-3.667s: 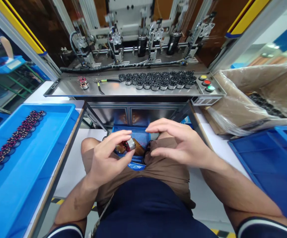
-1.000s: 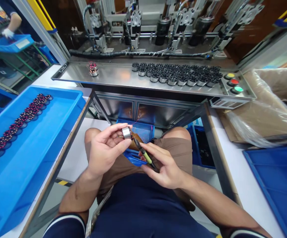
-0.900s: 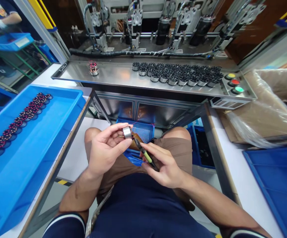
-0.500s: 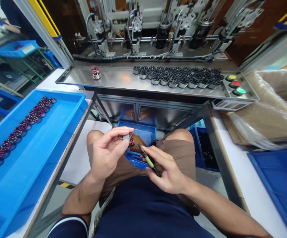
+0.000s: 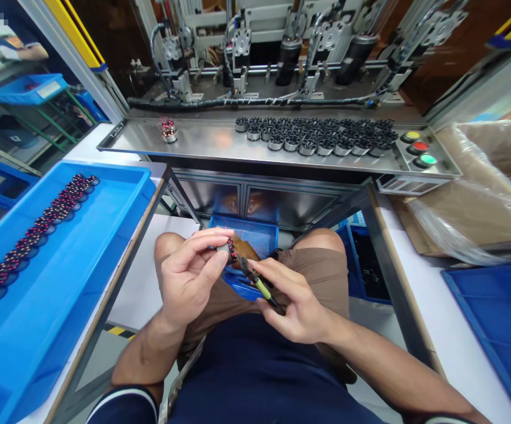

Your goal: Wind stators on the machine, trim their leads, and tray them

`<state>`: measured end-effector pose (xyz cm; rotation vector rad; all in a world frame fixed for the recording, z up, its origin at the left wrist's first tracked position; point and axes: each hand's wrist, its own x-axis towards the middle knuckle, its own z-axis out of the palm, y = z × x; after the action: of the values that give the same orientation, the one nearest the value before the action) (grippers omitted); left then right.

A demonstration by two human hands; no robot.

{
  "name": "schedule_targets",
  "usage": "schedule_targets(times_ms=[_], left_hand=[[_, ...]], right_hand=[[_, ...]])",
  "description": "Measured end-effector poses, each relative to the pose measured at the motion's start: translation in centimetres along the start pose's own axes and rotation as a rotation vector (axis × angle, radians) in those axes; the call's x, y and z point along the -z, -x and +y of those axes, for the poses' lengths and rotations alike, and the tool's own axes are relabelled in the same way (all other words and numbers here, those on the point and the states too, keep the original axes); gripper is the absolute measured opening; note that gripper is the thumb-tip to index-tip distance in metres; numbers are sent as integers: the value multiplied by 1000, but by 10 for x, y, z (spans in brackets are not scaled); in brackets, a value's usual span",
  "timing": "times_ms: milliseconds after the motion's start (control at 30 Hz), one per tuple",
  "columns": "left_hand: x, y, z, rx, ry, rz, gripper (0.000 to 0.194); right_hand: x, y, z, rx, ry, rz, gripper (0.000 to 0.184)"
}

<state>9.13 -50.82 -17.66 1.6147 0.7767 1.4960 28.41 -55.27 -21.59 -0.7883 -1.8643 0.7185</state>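
My left hand pinches a small wound motor stator with red wire, held over my lap between thumb and fingers. My right hand grips small cutters with green and black handles; their tip sits right against the stator. Below both hands lies a small blue bin between my knees. Both hands are closed.
A steel shelf carries a row of several empty black stators, one wound stator and three coloured buttons. A blue tray at left holds a line of several wound stators. A bagged cardboard box and another blue tray are at right.
Since 3.7 s ago my right hand has taken up the cutters from the shelf. In the last second the stator was turned in my left hand and the cutter tip stayed against it.
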Motion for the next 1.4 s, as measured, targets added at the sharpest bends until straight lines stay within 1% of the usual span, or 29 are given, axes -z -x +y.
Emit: schedule_targets(times_ms=[300,533,700,867,1033,1133,1200,1300,1333,1400], left_hand=[[-1,0,1,-1,-53,-14,27],[0,2,2,-2,-65,-23,27],[0,3,2,-2,-67,-18,25],[1,5,3,14,-72,-36,26],[2,6,1,13,-65,-45,26],[3,6,-1,-15,-96,-53,26],[4,6,-5,-46,-112,-37,31],[9,5,-14,-112,-117,-15,50],[11,5,-17,-144,-138,-18,56],[15,4,-22,-223,-217,-36,60]], right_hand=[[0,0,1,28,49,33,64],[-2,1,3,-64,35,63,62],[-3,-2,1,-40,31,53,65],[-5,-4,2,-38,21,65,65],[-9,-2,1,-33,60,113,64],[-8,-1,0,-97,46,120,62],[-4,-1,0,-172,34,128,59],[4,-1,-3,-257,20,121,56],[7,-1,-4,-275,16,109,56],[14,0,-7,-302,14,89,55]])
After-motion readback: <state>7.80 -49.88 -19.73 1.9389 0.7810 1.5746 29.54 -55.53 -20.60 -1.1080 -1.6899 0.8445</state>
